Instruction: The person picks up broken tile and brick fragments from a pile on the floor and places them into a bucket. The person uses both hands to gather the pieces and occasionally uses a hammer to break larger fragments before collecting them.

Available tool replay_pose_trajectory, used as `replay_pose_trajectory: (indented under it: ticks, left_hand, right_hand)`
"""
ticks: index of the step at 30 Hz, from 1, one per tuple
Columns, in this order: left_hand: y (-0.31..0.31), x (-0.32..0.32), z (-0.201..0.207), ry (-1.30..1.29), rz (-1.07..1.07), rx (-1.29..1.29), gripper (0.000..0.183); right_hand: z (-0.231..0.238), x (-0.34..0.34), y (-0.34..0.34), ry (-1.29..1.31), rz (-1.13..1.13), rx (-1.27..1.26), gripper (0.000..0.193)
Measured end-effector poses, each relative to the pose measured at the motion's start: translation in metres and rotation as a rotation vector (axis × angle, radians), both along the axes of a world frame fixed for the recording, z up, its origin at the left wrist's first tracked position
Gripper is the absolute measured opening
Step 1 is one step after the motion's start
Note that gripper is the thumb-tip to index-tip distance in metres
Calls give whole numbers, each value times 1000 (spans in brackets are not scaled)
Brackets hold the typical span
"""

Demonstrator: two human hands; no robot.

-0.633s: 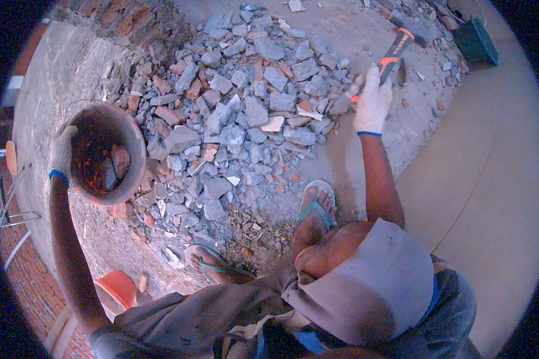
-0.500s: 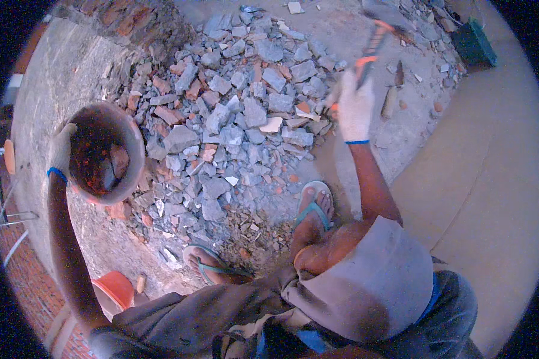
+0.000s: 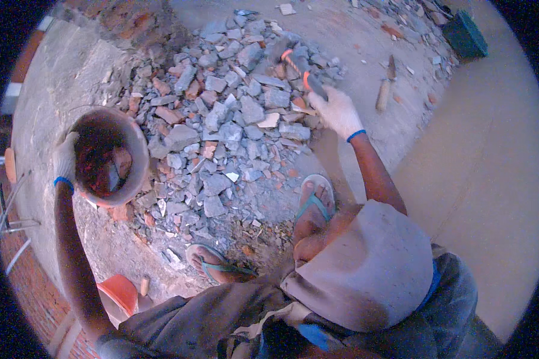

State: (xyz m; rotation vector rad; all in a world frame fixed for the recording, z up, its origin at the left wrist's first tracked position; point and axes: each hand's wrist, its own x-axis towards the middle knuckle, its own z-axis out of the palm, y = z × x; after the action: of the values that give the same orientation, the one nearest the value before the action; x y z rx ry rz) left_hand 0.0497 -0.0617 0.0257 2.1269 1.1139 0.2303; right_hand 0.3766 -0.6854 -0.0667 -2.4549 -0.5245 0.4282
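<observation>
My left hand (image 3: 64, 157), in a pale glove with a blue cuff, grips the left rim of a tilted round bucket (image 3: 140, 149). A few chunks of stone and brick (image 3: 122, 163) lie inside the bucket. My right hand (image 3: 339, 112), gloved alike, is closed around the handle of a hammer (image 3: 297, 68) with orange and dark bands. Its dark head, smeared by motion, is over the upper right part of a heap of broken grey rubble and brick (image 3: 221, 128). Whether the head touches a stone I cannot tell.
A pointed tool with a pale handle (image 3: 383, 96) lies right of the heap. Farther off is a dark green container (image 3: 466, 36). An orange-red tub (image 3: 121, 292) stands at lower left. My sandalled feet (image 3: 313, 206) are at the heap's near edge.
The hammer has swung down and left from beyond the heap's right side to above the rubble. The bucket and my left hand show slightly farther right in the picture.
</observation>
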Motion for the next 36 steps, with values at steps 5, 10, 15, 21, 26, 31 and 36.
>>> replay_pose_trajectory:
  ticks: [5,10,15,21,26,31,36]
  left_hand:
    - [9,4,-5,-2,1,-47,43]
    - [8,10,-2,6,-35,-69,43]
    - [11,9,2,79,-39,-17,42]
    - [19,7,-1,42,-105,-16,42]
    - [23,1,-3,27,-68,-57,41]
    - [20,5,-2,92,-107,51,41]
    - [3,11,4,64,14,-22,41]
  right_hand:
    - [-8,46,-28,7,-224,7,55]
    - [-40,86,-54,193,-486,311,53]
    - [-55,92,-62,-642,-297,-190,42]
    - [-76,65,-43,-719,-204,-15,37]
    - [-83,95,-87,-802,-467,-259,42]
    - [-88,124,-139,-421,-488,-472,50]
    - [-86,136,-146,-220,-659,-360,58]
